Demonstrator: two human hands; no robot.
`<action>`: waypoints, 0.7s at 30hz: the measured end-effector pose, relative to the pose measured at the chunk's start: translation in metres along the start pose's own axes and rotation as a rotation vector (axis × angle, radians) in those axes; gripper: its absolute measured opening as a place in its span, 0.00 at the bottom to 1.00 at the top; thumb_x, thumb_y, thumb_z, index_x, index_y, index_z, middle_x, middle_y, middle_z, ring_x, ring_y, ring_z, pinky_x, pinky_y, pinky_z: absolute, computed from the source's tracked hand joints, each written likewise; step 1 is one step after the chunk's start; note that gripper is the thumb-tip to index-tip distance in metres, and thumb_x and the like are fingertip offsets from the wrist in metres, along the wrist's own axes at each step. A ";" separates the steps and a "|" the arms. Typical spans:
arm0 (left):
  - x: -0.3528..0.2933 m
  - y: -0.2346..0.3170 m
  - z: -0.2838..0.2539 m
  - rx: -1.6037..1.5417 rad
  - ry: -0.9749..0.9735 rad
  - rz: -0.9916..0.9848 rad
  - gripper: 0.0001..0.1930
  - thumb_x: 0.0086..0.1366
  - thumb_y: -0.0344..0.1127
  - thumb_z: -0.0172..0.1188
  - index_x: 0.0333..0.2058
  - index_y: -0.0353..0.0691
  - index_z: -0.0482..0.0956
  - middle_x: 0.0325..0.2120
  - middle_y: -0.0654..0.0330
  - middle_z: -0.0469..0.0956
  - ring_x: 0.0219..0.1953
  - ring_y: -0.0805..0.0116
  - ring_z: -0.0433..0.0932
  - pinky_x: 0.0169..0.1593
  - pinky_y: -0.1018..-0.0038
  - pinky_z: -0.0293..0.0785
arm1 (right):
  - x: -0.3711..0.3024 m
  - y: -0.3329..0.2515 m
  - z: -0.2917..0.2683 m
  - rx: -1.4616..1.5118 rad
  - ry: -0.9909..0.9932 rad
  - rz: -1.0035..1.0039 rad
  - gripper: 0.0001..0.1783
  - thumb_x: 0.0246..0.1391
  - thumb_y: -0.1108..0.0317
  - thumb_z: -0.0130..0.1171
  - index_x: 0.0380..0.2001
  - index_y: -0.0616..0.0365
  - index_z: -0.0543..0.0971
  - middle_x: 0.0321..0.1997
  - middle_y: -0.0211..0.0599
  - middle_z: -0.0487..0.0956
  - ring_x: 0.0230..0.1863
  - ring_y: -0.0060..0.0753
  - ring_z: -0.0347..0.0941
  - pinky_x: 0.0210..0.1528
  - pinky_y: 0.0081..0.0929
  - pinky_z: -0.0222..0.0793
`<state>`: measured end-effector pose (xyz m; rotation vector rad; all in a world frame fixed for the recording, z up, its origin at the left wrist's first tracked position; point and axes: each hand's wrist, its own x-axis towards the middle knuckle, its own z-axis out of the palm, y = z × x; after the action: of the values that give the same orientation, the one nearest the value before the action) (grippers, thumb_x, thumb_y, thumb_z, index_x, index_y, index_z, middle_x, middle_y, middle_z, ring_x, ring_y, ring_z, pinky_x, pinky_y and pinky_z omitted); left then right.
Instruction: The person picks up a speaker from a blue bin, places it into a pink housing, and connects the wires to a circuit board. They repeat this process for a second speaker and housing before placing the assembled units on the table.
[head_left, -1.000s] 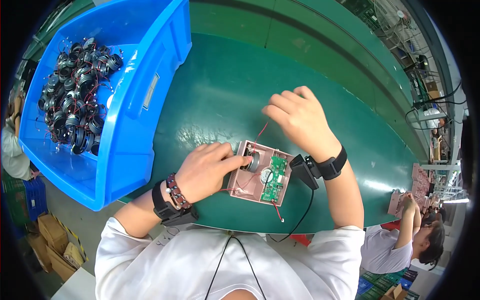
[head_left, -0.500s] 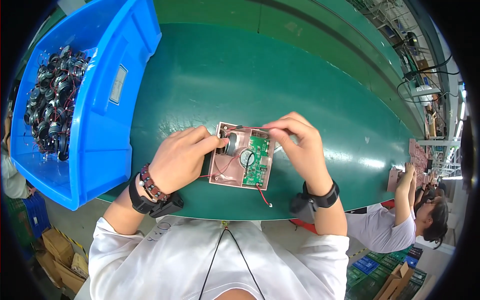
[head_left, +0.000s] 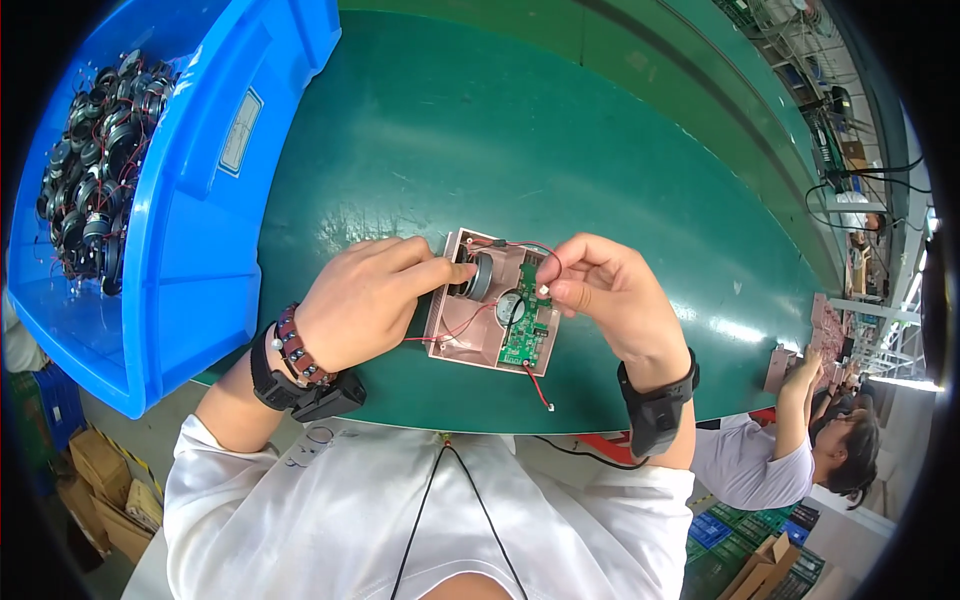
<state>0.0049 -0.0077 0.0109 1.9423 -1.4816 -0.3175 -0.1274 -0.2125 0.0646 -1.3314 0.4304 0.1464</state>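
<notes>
The small white plastic plug (head_left: 543, 291) on a thin red wire sits right of the frame's centre, pinched between thumb and forefinger of the right hand (head_left: 622, 305). From my remote seat I see it right at those fingertips, over the upper right part of the narrow green circuit board (head_left: 520, 345); I can't tell whether it touches the board. The board's long axis runs from top to bottom of the frame, its lower end leaning slightly left, and the right hand is the nearer one to it.

The left hand (head_left: 365, 300) comes in from the left, one fingertip against the round black speaker (head_left: 483, 276); its other fingers are hidden, so I can't tell whether they grip anything. Between speaker and board I make out a round silver disc (head_left: 509, 309). All of this lies inside the open, shallow pink plastic housing (head_left: 468, 349), with a short red lead (head_left: 537, 385) trailing out below.

The housing rests on the smooth green table (head_left: 420, 170). A large blue plastic bin (head_left: 195, 270) fills the upper left, heaped with wired black speakers (head_left: 95, 170). Brown cardboard boxes (head_left: 100, 470) stand lower left; a co-worker (head_left: 760, 460) sits at lower right.
</notes>
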 end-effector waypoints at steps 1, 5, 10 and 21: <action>-0.001 0.000 -0.001 0.002 0.004 0.004 0.21 0.47 0.16 0.49 0.39 0.42 0.80 0.25 0.58 0.70 0.30 0.57 0.73 0.33 0.65 0.69 | 0.000 0.000 0.002 -0.072 0.034 -0.023 0.04 0.51 0.77 0.60 0.32 0.62 0.77 0.30 0.29 0.76 0.26 0.18 0.67 0.29 0.19 0.59; 0.001 0.000 -0.002 -0.003 0.040 0.033 0.20 0.48 0.18 0.51 0.40 0.43 0.79 0.27 0.59 0.70 0.30 0.58 0.74 0.33 0.66 0.70 | -0.001 0.007 0.001 -1.126 0.186 -0.540 0.08 0.44 0.80 0.61 0.30 0.57 0.77 0.30 0.29 0.76 0.28 0.23 0.70 0.33 0.25 0.61; 0.004 0.009 -0.005 -0.035 0.140 0.010 0.18 0.52 0.23 0.55 0.43 0.44 0.77 0.30 0.61 0.71 0.34 0.61 0.74 0.34 0.67 0.71 | 0.003 0.009 0.002 -1.559 0.408 -0.764 0.12 0.39 0.81 0.60 0.30 0.55 0.77 0.31 0.28 0.77 0.29 0.28 0.71 0.36 0.29 0.62; 0.035 0.029 0.005 -0.009 0.268 0.077 0.18 0.55 0.34 0.62 0.45 0.40 0.74 0.35 0.62 0.78 0.40 0.62 0.74 0.47 0.66 0.63 | 0.036 0.029 -0.013 -1.154 0.515 -1.186 0.14 0.39 0.85 0.62 0.30 0.57 0.77 0.32 0.35 0.78 0.30 0.31 0.74 0.33 0.25 0.70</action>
<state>-0.0089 -0.0459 0.0325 1.8343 -1.3711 -0.0273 -0.1077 -0.2228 0.0221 -2.5571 -0.1488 -1.1132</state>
